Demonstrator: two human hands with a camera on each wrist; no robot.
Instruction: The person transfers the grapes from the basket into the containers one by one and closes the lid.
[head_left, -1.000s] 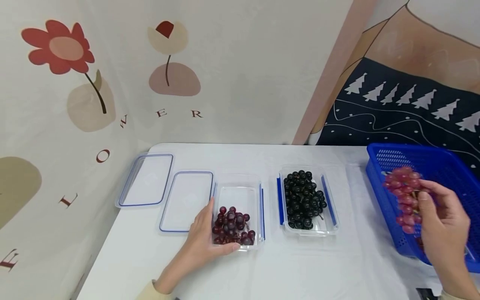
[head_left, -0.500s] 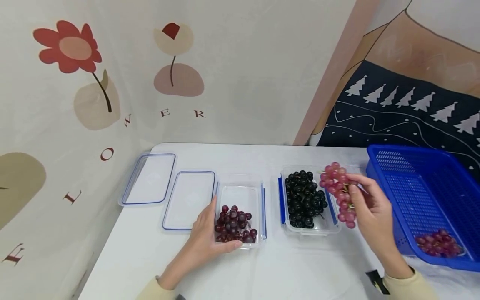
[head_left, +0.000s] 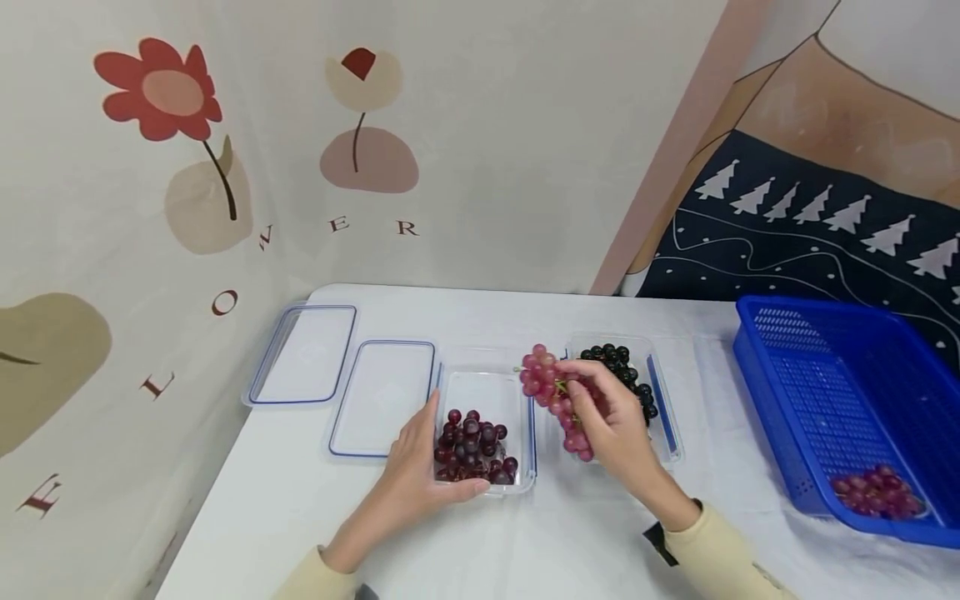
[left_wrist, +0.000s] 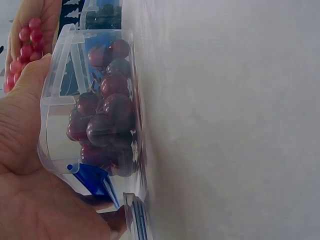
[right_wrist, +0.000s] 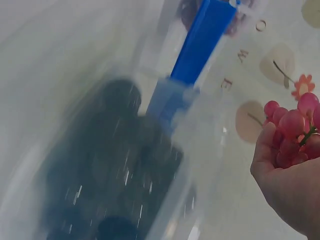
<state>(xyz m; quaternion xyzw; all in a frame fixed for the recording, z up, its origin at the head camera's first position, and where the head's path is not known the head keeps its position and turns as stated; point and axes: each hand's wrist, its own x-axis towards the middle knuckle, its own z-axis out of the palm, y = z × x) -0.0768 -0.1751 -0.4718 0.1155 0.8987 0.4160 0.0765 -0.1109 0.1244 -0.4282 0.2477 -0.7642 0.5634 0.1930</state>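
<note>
My right hand (head_left: 618,425) pinches a bunch of pink grapes (head_left: 542,375) by the stem, in the air between two clear containers. In the right wrist view these pink grapes (right_wrist: 291,125) stick out past the thumb. With thumb on the front and fingers along the left side, my left hand (head_left: 412,483) grips the left clear container (head_left: 487,387). Inside it, toward the near end, lies a dark red bunch of grapes (head_left: 471,442), also seen through its wall in the left wrist view. The right container (head_left: 667,421) holds black grapes (head_left: 617,360), partly hidden by my right hand.
Two clear lids with blue seals, a farther one (head_left: 303,354) and a nearer one (head_left: 384,398), lie left of the containers. A blue perforated basket (head_left: 776,408) stands at the right with another reddish bunch of grapes (head_left: 877,492) in its near corner.
My right hand has carried the pink grapes leftward from over the blue basket, across the black grapes, to beside the left container. My left hand stays on that container.
</note>
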